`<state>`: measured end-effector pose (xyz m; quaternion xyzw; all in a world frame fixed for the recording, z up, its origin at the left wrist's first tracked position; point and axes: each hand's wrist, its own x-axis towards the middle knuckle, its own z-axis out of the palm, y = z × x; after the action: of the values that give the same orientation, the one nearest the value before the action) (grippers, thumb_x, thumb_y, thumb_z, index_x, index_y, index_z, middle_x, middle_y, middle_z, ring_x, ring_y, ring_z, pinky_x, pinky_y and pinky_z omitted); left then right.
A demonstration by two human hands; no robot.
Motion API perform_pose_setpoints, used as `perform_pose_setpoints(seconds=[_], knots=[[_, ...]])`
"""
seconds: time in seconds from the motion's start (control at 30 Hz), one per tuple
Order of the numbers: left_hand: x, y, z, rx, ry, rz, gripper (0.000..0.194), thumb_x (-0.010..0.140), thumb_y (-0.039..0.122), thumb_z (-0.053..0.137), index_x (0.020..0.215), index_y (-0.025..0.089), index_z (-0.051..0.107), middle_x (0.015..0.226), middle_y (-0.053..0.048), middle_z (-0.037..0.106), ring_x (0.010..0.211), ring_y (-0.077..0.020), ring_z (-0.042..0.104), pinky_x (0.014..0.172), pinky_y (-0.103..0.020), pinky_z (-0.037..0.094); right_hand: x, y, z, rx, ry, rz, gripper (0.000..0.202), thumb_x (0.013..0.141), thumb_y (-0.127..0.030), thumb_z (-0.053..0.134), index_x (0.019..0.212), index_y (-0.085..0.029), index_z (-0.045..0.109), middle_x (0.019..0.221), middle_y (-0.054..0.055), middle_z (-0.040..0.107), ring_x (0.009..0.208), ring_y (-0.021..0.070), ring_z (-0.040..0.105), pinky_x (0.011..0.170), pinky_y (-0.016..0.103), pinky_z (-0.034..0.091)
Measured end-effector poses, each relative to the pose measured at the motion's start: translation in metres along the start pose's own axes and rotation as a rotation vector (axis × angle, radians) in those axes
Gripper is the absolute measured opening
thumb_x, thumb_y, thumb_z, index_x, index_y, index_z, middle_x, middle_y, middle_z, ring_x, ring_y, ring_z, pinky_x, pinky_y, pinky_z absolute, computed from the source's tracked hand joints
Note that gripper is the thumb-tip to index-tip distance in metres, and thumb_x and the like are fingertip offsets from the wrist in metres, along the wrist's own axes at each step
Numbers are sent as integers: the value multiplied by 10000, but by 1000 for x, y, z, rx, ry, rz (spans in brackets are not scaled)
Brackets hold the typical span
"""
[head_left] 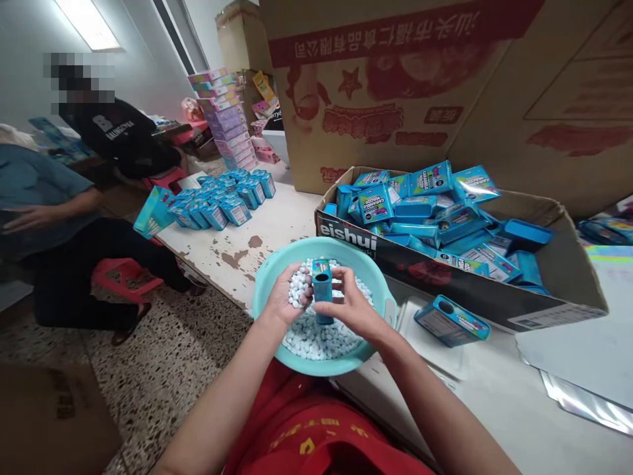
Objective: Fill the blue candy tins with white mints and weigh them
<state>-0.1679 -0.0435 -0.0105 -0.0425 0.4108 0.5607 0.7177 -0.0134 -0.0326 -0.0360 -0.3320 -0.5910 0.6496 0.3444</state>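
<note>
A turquoise basin (pixel 341 366) full of small white candies (pixel 316 344) stands at the table's front edge. Over it, my right hand (pixel 350 305) grips a blue candy tin (pixel 324 300) upright, with a dark round opening at its top. My left hand (pixel 284 297) is cupped around a heap of white candies (pixel 299 287), close beside the tin's left side. Some fingertips of the left hand are hidden behind the tin.
An open carton (pixel 386 254) of blue tins lies behind the basin. Right of it, one tin (pixel 451 321) rests on a white tray (pixel 445 359). Several blue tins (pixel 217 201) stand grouped at the left. Two people (pixel 119 125) sit beyond the table.
</note>
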Motion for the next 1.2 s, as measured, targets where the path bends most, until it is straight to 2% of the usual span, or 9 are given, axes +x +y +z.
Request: perform_pose_setpoints(seconds=[0.07, 0.17, 0.23, 0.37, 0.43, 0.53, 0.67, 0.87, 1.2], knots=[[-2, 0, 1, 63, -21, -24, 183, 847, 266, 517, 710, 145, 530, 465, 2, 535, 294, -97, 457, 234, -146, 272, 3, 2, -5, 11, -48, 47, 941, 481, -416, 868, 1240, -278, 329, 1274, 92, 452, 1106, 259, 519, 861, 414, 488], [-3, -6, 3, 125, -27, -52, 209, 866, 274, 487, 713, 139, 533, 464, -8, 538, 293, -99, 459, 235, -144, 276, 6, 8, -10, 107, -141, 31, 883, 477, -414, 869, 1203, -263, 389, 1205, 66, 521, 1139, 267, 511, 912, 402, 461], [-2, -7, 3, 135, -21, -35, 195, 859, 263, 490, 713, 139, 529, 471, -6, 537, 294, -94, 453, 237, -142, 273, 7, 11, -12, 96, -95, 1, 856, 453, -429, 873, 1151, -249, 413, 1147, 51, 560, 1125, 273, 524, 951, 409, 429], [-2, 1, -2, 61, -67, 60, 155, 834, 236, 503, 703, 154, 504, 502, 5, 523, 335, -87, 455, 257, -136, 274, 2, 12, -18, -63, 71, -53, 977, 374, -413, 893, 1196, -238, 394, 1175, 51, 560, 1143, 277, 502, 998, 402, 376], [-7, 9, -1, 21, -103, 128, 142, 815, 229, 518, 694, 159, 493, 510, 9, 510, 356, -80, 451, 273, -131, 277, -1, 10, -20, -92, 67, -29, 880, 443, -430, 867, 1186, -232, 437, 1127, 42, 591, 1081, 261, 537, 958, 397, 403], [-18, 17, 7, 3, -140, 239, 141, 776, 233, 556, 676, 164, 485, 510, 21, 492, 362, -68, 433, 291, -130, 279, -4, 7, -17, -154, 54, 6, 544, 586, -444, 792, 1014, -199, 561, 956, 28, 626, 912, 231, 582, 841, 383, 448], [-23, 14, 19, 33, -135, 406, 170, 714, 266, 615, 655, 163, 493, 529, 28, 498, 395, -67, 461, 330, -143, 314, -6, 5, -5, -436, 121, -128, 322, 646, -390, 762, 858, -201, 612, 881, 12, 575, 846, 205, 540, 774, 346, 429], [-9, -3, 16, 107, -27, 544, 240, 646, 304, 699, 660, 157, 510, 574, 24, 549, 513, -100, 568, 509, -209, 475, -7, 1, 4, -653, 101, -235, 247, 738, -295, 700, 933, -221, 568, 939, 37, 545, 905, 225, 499, 782, 348, 401], [-6, -6, 12, 204, -21, 635, 244, 640, 306, 723, 701, 157, 539, 600, 33, 557, 514, -98, 560, 492, -203, 444, -10, 0, 8, -758, 102, -247, 234, 747, -243, 681, 930, -225, 537, 938, 45, 553, 902, 239, 491, 776, 356, 393]])
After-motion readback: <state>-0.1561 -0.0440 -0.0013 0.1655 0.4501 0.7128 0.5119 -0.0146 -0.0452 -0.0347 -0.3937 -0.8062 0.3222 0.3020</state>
